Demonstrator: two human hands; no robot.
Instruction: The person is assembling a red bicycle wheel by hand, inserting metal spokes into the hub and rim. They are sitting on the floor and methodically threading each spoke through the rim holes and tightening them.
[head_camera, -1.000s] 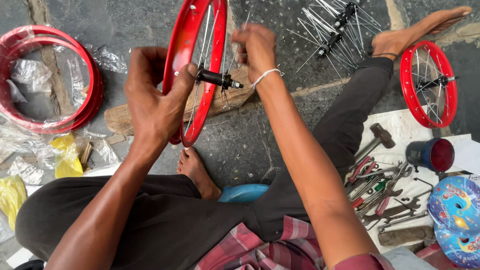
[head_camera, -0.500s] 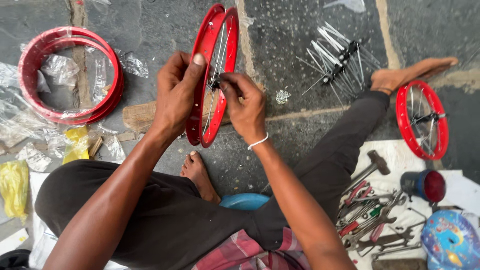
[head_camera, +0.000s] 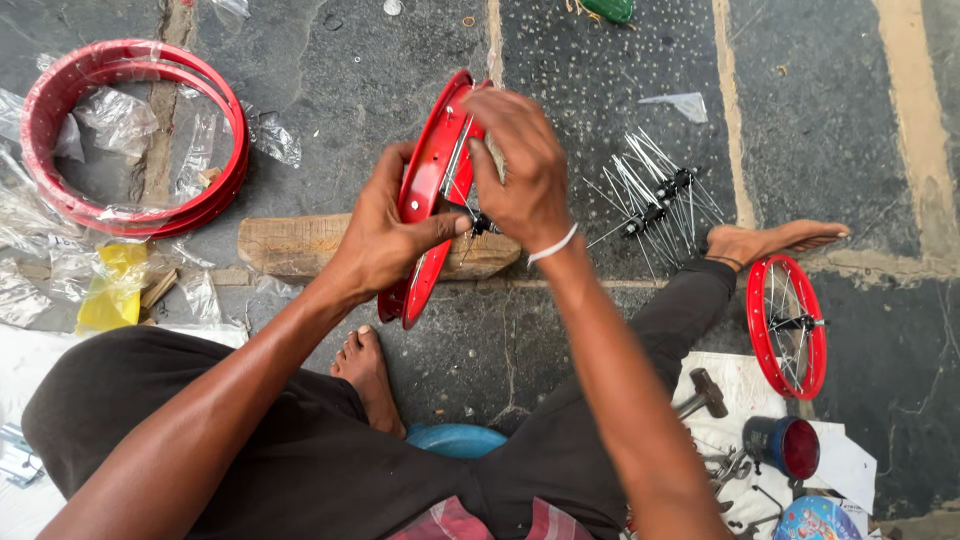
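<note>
While left hand (head_camera: 385, 240) clamps red wheel rim (head_camera: 432, 190) upright over wooden block (head_camera: 300, 245) | right hand (head_camera: 520, 170) fingers pinched at hub (head_camera: 480, 225), likely seating a spoke | next move needs steady rim, fine aim.

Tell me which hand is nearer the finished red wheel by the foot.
Right hand: it works at the red rim's hub, nearer the finished red wheel. Left hand grips the rim farther away.

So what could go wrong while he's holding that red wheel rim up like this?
The red rim stands on edge, steadied only by the left hand, so it may tip or roll. The right hand works at the hub among thin spokes, which could poke fingers. Bare feet lie near the loose spoked hubs.
</note>
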